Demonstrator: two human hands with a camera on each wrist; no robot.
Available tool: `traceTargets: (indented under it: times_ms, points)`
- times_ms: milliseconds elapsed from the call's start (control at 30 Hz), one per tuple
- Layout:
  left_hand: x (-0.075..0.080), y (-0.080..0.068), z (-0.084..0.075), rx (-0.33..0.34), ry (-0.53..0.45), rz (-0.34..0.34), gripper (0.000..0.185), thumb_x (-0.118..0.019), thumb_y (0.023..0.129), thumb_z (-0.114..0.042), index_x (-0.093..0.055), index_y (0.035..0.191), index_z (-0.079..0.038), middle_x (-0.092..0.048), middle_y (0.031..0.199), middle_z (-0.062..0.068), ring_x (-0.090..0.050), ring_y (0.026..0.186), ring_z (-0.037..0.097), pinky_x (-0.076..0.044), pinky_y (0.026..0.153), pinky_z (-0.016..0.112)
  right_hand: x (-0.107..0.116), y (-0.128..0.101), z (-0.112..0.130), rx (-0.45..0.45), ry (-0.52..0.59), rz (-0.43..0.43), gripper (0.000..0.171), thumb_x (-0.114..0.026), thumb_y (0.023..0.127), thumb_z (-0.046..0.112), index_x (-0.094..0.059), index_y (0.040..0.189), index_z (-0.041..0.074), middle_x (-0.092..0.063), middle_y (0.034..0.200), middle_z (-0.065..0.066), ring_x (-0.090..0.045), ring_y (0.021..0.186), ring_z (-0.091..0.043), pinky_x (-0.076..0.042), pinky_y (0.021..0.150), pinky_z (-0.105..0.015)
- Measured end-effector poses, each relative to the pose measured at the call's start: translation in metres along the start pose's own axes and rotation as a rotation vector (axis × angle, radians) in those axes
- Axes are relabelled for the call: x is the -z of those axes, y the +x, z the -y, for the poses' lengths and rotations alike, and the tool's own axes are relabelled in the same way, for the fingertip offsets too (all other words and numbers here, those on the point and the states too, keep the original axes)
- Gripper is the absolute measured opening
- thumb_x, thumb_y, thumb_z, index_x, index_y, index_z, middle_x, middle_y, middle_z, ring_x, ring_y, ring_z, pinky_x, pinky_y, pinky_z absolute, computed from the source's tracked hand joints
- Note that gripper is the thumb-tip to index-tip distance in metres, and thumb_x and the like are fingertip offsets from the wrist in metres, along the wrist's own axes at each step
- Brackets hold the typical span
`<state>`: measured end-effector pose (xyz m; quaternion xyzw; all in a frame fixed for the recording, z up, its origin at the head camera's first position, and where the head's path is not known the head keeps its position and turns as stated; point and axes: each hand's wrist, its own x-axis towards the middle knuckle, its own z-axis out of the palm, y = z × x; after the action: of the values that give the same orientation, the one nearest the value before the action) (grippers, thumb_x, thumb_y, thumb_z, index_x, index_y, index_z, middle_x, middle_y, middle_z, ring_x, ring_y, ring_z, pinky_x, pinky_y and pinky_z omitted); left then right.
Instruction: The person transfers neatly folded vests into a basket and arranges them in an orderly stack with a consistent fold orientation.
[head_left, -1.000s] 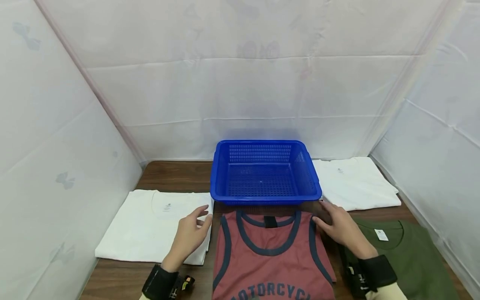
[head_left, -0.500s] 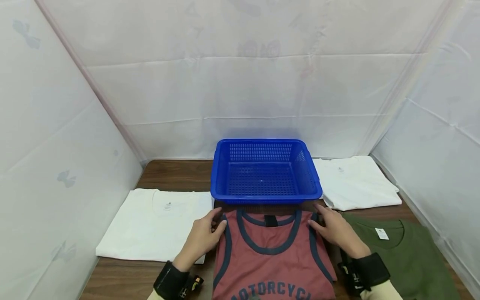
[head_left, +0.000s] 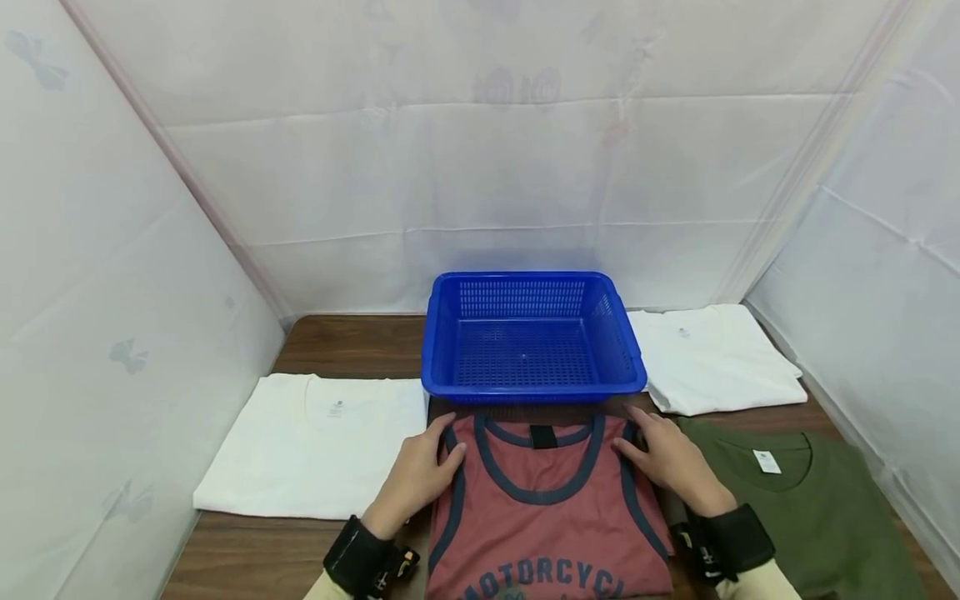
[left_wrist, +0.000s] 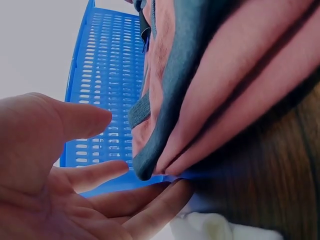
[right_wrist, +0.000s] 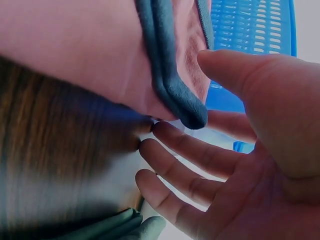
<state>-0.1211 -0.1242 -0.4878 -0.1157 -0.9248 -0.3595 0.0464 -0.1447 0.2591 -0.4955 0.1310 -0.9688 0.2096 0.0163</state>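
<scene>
A folded red tank top (head_left: 540,529) with dark blue trim and "MOTORCYCL" lettering lies on the table in the head view. Beside its left shoulder is my left hand (head_left: 420,468); the left wrist view shows the thumb (left_wrist: 87,120) apart from the fabric, the fingers reaching around the shoulder corner. At the opposite shoulder, my right hand (head_left: 672,458) has its thumb (right_wrist: 225,67) tip right at the cloth. Its fingers stretch low along the edge of the folded layers (right_wrist: 90,60), close over the tabletop. Neither hand has closed around the garment.
Behind the tank top stands a blue perforated basket (head_left: 534,392) with nothing in it. Folded white shirts lie left (head_left: 300,450) and back right (head_left: 716,358). An olive green shirt (head_left: 825,517) lies at the right. White sheeting (head_left: 525,167) encloses the brown table (head_left: 352,342).
My left hand has moved right, from over the white shirt to the tank top's left shoulder. My right hand has shifted slightly left, its thumb coming further over the right shoulder.
</scene>
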Motion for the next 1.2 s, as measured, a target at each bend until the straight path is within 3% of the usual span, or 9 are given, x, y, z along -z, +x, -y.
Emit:
traceTargets:
  times_ms: [100, 233, 367, 467, 667, 767, 933, 1200]
  points:
    - [-0.002, 0.001, 0.001, -0.001, -0.011, -0.003, 0.046, -0.070, 0.098, -0.019, -0.059, 0.138, 0.001, -0.072, 0.111, 0.023, -0.072, 0.094, 0.036, -0.057, 0.080, 0.047, 0.000, 0.000, 0.002, -0.014, 0.004, 0.006, 0.059, -0.074, 0.096, 0.026, -0.054, 0.141, -0.006, -0.067, 0.099, -0.015, -0.067, 0.089, -0.033, -0.055, 0.069, -0.047]
    - [-0.004, 0.004, 0.004, 0.005, -0.023, -0.013, 0.045, -0.071, 0.097, -0.019, -0.060, 0.136, 0.000, -0.073, 0.105, 0.020, -0.072, 0.089, 0.032, -0.056, 0.075, 0.042, 0.000, -0.001, 0.004, -0.038, 0.009, 0.002, 0.059, -0.074, 0.096, 0.026, -0.055, 0.141, -0.006, -0.069, 0.109, -0.021, -0.068, 0.094, -0.038, -0.056, 0.070, -0.049]
    - [-0.005, 0.007, 0.007, 0.024, -0.053, -0.023, 0.044, -0.071, 0.097, -0.017, -0.061, 0.136, -0.001, -0.068, 0.082, 0.009, -0.064, 0.069, 0.018, -0.049, 0.062, 0.032, 0.001, -0.001, 0.006, -0.098, 0.079, 0.002, 0.058, -0.073, 0.096, 0.025, -0.054, 0.141, -0.006, -0.067, 0.089, -0.013, -0.066, 0.075, -0.027, -0.052, 0.062, -0.043]
    - [-0.004, 0.009, 0.010, 0.050, -0.099, -0.018, 0.044, -0.071, 0.097, -0.017, -0.061, 0.137, -0.001, -0.067, 0.081, 0.006, -0.060, 0.065, 0.012, -0.049, 0.059, 0.029, 0.003, 0.000, 0.007, -0.148, 0.152, 0.019, 0.059, -0.071, 0.098, 0.024, -0.051, 0.143, -0.008, -0.059, 0.075, -0.005, -0.058, 0.062, -0.018, -0.047, 0.058, -0.037]
    - [-0.002, 0.011, 0.011, 0.188, -0.316, 0.032, 0.044, -0.068, 0.099, -0.018, -0.060, 0.139, -0.001, -0.072, 0.113, 0.018, -0.072, 0.093, 0.025, -0.059, 0.078, 0.040, 0.005, 0.000, 0.010, -0.224, 0.237, 0.019, 0.059, -0.069, 0.099, 0.025, -0.050, 0.142, -0.011, -0.070, 0.099, -0.021, -0.067, 0.079, -0.029, -0.055, 0.067, -0.045]
    - [-0.001, 0.013, 0.009, 0.273, -0.405, 0.030, 0.044, -0.067, 0.099, -0.018, -0.059, 0.139, -0.001, -0.071, 0.117, 0.021, -0.072, 0.103, 0.031, -0.058, 0.086, 0.045, 0.007, 0.000, 0.010, -0.269, 0.257, 0.014, 0.059, -0.067, 0.100, 0.027, -0.050, 0.141, -0.012, -0.070, 0.096, -0.019, -0.067, 0.078, -0.029, -0.055, 0.068, -0.046]
    - [0.001, 0.018, 0.010, 0.390, -0.478, 0.015, 0.041, -0.067, 0.099, -0.016, -0.061, 0.137, -0.003, -0.074, 0.112, 0.017, -0.072, 0.095, 0.026, -0.058, 0.077, 0.038, 0.009, 0.000, 0.009, -0.321, 0.281, 0.036, 0.059, -0.067, 0.100, 0.032, -0.054, 0.136, -0.013, -0.072, 0.097, -0.020, -0.069, 0.082, -0.031, -0.057, 0.072, -0.048]
    - [0.001, 0.019, 0.011, 0.485, -0.560, 0.040, 0.046, -0.069, 0.097, -0.018, -0.059, 0.138, 0.001, -0.075, 0.099, 0.014, -0.067, 0.080, 0.017, -0.055, 0.067, 0.030, 0.009, 0.003, 0.004, -0.411, 0.309, 0.106, 0.061, -0.065, 0.100, 0.038, -0.057, 0.128, -0.015, -0.069, 0.099, -0.023, -0.067, 0.083, -0.030, -0.056, 0.071, -0.044]
